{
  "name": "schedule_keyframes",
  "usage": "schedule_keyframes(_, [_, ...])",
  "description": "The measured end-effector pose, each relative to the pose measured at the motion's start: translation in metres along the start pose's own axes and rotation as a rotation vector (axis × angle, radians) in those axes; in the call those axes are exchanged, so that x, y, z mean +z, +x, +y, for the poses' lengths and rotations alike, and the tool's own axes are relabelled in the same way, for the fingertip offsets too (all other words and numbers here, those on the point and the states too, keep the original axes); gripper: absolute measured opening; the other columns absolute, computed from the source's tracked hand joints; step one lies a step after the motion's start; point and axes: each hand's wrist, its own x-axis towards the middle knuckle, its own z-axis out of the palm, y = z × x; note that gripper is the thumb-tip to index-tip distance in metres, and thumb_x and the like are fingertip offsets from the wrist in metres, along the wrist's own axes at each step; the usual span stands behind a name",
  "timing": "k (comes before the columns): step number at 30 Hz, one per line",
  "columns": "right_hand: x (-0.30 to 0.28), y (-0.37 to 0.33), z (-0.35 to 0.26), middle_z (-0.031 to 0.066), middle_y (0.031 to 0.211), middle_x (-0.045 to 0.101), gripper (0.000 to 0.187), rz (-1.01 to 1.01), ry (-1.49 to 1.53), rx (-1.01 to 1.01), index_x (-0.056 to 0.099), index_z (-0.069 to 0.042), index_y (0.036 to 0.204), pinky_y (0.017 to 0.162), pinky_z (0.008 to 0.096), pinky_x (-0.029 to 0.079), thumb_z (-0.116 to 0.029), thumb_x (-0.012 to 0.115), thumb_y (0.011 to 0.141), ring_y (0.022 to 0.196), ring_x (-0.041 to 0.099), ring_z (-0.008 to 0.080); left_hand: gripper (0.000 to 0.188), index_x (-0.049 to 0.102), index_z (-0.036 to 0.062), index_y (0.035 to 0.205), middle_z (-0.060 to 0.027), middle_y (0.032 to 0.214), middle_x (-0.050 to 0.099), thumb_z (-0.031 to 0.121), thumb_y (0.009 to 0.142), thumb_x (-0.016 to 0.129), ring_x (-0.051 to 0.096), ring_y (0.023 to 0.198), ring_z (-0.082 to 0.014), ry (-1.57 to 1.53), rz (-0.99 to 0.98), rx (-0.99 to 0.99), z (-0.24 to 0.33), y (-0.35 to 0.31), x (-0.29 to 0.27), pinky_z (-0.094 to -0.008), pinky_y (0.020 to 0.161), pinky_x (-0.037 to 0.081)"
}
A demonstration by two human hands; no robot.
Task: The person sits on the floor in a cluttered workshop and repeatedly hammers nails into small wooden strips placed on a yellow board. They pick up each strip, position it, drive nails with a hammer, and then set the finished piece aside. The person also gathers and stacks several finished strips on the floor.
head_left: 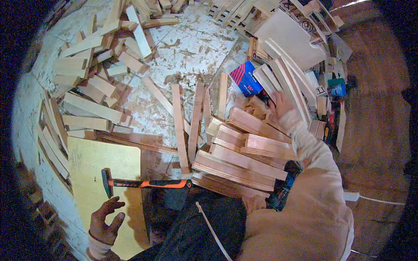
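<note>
My left hand (108, 221) is at the lower left, over a pale yellow board (91, 167). Its fingers are spread and it holds nothing. Just beyond it lies a hammer (150, 184) with a dark head and an orange and black handle; the head is over the board. My right arm stretches forward past a pile of plywood blocks (244, 163). At its end, my right hand (282, 105) is low beside upright wood strips (287, 78) and a blue box (244, 78) with red stripes. Its fingertips are partly hidden, so their grip is unclear.
Loose wood blocks (93, 108) heap up at the left. Narrow strips (178, 126) lie on the dirty, pale floor (187, 48) ahead. A blue and black tool (283, 187) sits against the pile by my right arm. Wooden pieces and small tools crowd the right side.
</note>
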Motion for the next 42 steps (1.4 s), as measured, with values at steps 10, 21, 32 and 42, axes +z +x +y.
schedule_keyframes(10, [0.047, 0.042, -0.003, 0.0179, 0.132, 0.048, 0.056, 0.289, -0.204, 0.078, 0.043, -0.001, 0.130, 0.094, 0.0454, 0.044, -0.021, 0.062, 0.081, 0.121, 0.046, 0.0365, 0.043, 0.054, 0.0000, 0.123, -0.0139, 0.104, 0.068, 0.014, 0.083, 0.064, 0.064, 0.098, -0.0256, 0.043, 0.070, 0.039, -0.007, -0.019, -0.001, -0.0372, 0.087, 0.049])
schedule_keyframes(21, [-0.042, -0.015, 0.045, 0.0249, 0.115, 0.053, 0.060, 0.371, 0.036, -0.023, 0.040, -0.002, 0.131, 0.091, 0.0468, 0.044, -0.033, 0.061, 0.085, 0.106, 0.052, 0.0418, 0.039, 0.054, -0.0007, 0.121, -0.0133, 0.104, 0.068, 0.004, 0.083, 0.061, 0.066, 0.092, -0.0207, 0.084, 0.043, 0.090, 0.000, -0.015, 0.005, -0.0323, 0.084, 0.050])
schedule_keyframes(32, [-0.023, -0.065, 0.045, 0.0185, 0.114, 0.059, 0.048, -0.119, 0.348, -0.064, 0.053, -0.009, 0.124, 0.089, 0.0476, 0.044, -0.038, 0.055, 0.087, 0.104, 0.056, 0.0389, 0.039, 0.054, 0.0008, 0.121, -0.0132, 0.104, 0.068, 0.006, 0.084, 0.062, 0.065, 0.097, -0.0206, 0.036, 0.054, 0.032, 0.000, -0.022, 0.005, -0.0338, 0.087, 0.049])
schedule_keyframes(42, [0.045, 0.007, 0.100, 0.0192, 0.118, 0.056, 0.049, -0.008, -0.101, 0.508, 0.054, -0.006, 0.117, 0.088, 0.0462, 0.042, -0.047, 0.045, 0.092, 0.103, 0.054, 0.0364, 0.040, 0.053, 0.0003, 0.122, -0.0127, 0.102, 0.069, 0.012, 0.086, 0.062, 0.066, 0.092, -0.0196, 0.086, 0.067, 0.010, 0.009, -0.027, 0.007, -0.0335, 0.085, 0.049])
